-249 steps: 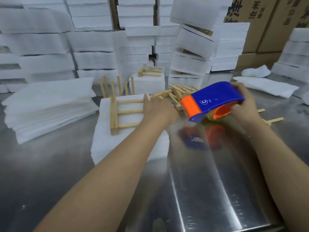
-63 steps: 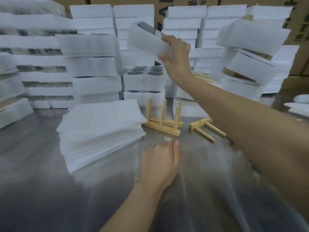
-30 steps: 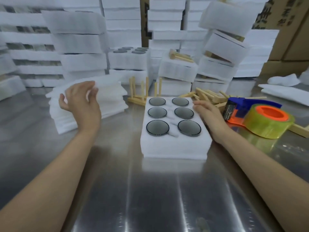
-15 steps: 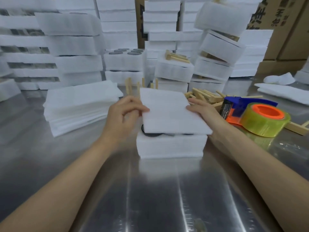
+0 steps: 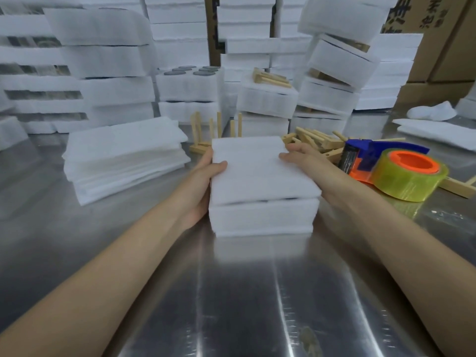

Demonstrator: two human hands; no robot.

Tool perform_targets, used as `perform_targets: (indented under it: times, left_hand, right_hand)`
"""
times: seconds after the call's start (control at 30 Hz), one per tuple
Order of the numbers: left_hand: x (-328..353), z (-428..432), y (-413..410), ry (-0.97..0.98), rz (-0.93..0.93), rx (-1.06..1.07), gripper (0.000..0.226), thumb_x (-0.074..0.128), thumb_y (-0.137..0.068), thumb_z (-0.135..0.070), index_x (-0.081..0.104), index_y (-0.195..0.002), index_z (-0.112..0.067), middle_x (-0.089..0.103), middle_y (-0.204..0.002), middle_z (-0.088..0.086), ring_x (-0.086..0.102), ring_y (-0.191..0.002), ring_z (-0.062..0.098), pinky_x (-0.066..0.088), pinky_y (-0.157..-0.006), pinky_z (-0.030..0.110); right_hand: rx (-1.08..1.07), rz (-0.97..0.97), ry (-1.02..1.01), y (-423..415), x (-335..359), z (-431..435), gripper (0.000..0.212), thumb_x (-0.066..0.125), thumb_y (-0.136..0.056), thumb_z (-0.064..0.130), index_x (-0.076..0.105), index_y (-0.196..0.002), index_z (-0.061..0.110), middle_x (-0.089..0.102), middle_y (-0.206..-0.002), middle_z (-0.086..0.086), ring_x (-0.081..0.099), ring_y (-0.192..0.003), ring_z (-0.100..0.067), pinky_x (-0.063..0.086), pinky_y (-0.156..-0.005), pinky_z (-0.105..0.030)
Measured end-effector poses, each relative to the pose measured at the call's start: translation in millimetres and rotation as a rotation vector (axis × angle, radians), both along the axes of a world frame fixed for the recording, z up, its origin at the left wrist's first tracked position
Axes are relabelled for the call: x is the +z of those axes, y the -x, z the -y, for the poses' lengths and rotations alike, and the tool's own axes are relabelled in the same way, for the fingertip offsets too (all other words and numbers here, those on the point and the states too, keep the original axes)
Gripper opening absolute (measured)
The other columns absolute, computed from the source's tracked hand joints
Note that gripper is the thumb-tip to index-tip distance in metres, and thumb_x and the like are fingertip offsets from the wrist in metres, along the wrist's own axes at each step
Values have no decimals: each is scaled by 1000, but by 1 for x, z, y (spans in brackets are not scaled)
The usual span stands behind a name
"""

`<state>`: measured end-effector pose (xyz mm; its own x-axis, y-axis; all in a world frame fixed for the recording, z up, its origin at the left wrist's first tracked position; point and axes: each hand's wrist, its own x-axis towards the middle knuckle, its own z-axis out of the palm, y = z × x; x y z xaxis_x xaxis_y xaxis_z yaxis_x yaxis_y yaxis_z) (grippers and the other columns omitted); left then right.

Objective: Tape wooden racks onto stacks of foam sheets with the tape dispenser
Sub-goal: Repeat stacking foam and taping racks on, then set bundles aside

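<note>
landmark: foam stack (image 5: pixel 260 215), mid steel table (image 5: pixel 231 292), plain cover sheet (image 5: pixel 257 168) on top, roughly squared, thin dark gap under its near edge.

far left of the stack: loose pile of spare foam sheets (image 5: pixel 123 158), untouched.

behind the stack, slightly left: one wooden rack (image 5: pixel 219 130) upright on the table, pegs up, apart from the stack.

at the stack's left side: left hand (image 5: pixel 203 181), palm against the side, thumb hooked over the cover sheet's edge; a light clamp on the stack.

at the stack's right edge: right hand (image 5: pixel 306 161), fingers nearly straight, tips resting on the cover sheet, pressing, nothing grasped.

just behind and right of the stack: heap of wooden racks (image 5: pixel 316 143), near the right hand.

further right of the stack: tape dispenser (image 5: pixel 386 161), on its side, roll facing up, unheld.

well behind the stack: foam bundle (image 5: pixel 268 101) with a rack lying on top; looks like finished work.

progress, as judged: stack built and covered, now being aligned. no rack on it yet, no tape visible on it. left to do: rack onto the cover sheet, tape round both, bundle set aside.
</note>
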<state>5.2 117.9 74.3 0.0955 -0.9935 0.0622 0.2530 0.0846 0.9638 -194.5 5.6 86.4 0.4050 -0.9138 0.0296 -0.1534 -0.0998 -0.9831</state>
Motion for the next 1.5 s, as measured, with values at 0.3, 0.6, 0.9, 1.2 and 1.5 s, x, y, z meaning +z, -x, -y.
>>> perform_targets:
  times: [0.3,0.6,0.9,1.2,1.5]
  left_hand:
    - [6,-4,6,-31,51,-16,46,68,-84,-17,52,-125,-33,72,-110,-8,70,-97,11,56,-66,20]
    - [13,-6,5,-94,77,-2,45,66,-87,-10,54,-128,-22,73,-106,-4,72,-92,15,56,-62,22]
    - [12,-5,9,-110,73,19,40,71,-82,-17,54,-115,-33,74,-99,-12,72,-90,10,56,-62,21]
    - [14,-3,10,-153,170,86,90,76,-76,-10,29,-148,-35,73,-97,-13,71,-83,5,56,-60,19]
    - [18,-3,10,-221,193,108,98,79,-74,-13,22,-151,-29,69,-115,-7,70,-86,2,56,-67,15]
  right_hand:
    - [95,-255,112,3,13,-12,32,60,-93,36,50,-120,20,58,-116,7,63,-89,2,47,-67,-10]
    - [234,-581,359,2,14,-11,50,35,-100,50,31,-148,36,9,-159,16,1,-147,-5,-2,-111,-23]
    - [202,-538,430,-4,9,-10,45,38,-102,38,36,-147,29,15,-159,9,7,-146,-7,2,-106,-17]
    - [-298,-506,562,-2,-3,18,19,48,-94,5,65,-103,6,62,-100,0,59,-100,-26,48,-90,-35]
    - [-350,-1061,614,-4,-19,40,35,47,-98,13,44,-131,2,30,-141,-25,57,-99,-42,42,-73,-39]
